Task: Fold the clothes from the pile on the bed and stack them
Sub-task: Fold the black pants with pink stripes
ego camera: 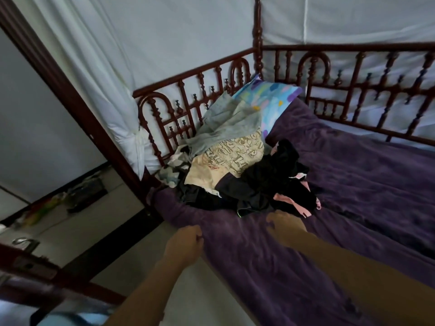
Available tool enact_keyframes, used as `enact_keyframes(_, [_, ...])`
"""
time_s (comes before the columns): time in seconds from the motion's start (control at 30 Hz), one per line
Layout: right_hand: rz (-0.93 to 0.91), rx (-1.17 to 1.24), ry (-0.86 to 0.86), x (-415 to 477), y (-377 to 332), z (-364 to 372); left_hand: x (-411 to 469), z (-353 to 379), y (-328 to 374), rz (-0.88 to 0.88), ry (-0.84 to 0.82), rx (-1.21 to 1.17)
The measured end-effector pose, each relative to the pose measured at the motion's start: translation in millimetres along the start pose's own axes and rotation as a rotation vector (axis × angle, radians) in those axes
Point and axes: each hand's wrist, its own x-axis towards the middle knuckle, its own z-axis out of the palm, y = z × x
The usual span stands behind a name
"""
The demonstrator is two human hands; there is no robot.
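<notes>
Head view: a bed covered by a purple blanket [353, 184], seen from its near edge.
Pile of clothes [235, 165]: unfolded, heaped at the far left corner of the bed, against the dark wooden rail [193, 76].
Top of the pile: a grey garment [226, 123] lies crumpled at the back, and its far end lies against the pillow.
Middle: a cream shirt [230, 161] with printed letters lies just under the grey garment.
Front: black garments [270, 180] spread toward the near edge, with a pink piece [303, 208] showing at their right side.
Pillow [268, 95]: blue with coloured patches, in the far corner behind the pile.
Left hand [186, 243]: fingers curled into a loose fist with nothing seen in it, right at the near left edge of the blanket.
Right hand [284, 228]: blurred, over the blanket just short of the black garments; whether its fingers grip anything cannot be told.
Hands: apart from each other.
Curtain [94, 67]: white, hanging behind the rail.
</notes>
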Motion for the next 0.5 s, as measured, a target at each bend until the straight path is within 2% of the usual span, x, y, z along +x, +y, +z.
enact_keyframes(0.23, [0.113,0.001,0.031,89.9,-11.3,-1.2,99.9,-8.2,-50.4,0.036,-0.034,0.004])
enact_keyframes(0.5, [0.391,0.095,0.021,185.9,-22.2,18.3,246.3,-12.2,-110.4,0.251,-0.132,0.033])
